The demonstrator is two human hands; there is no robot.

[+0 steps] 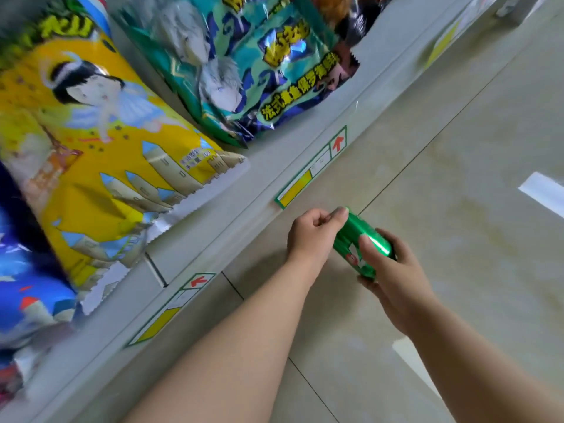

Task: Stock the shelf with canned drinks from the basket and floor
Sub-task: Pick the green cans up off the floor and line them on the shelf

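Shelf point(244, 215): carries snack bags, not cans. Yellow bag point(100, 166) overhangs the front edge; teal bag point(244, 71) lies further along; blue bag point(27, 285) sits at the near end, blurred. Price labels point(311, 169) are fixed along the front lip.

Green can point(360, 242): tilted, off the shelf, over the tiled floor point(457, 178), just beside the front edge.

Right hand point(393, 270): wrapped round the can's lower half, thumb across its side.

Left hand point(314, 236): fingers curled, pinching the can's upper end.
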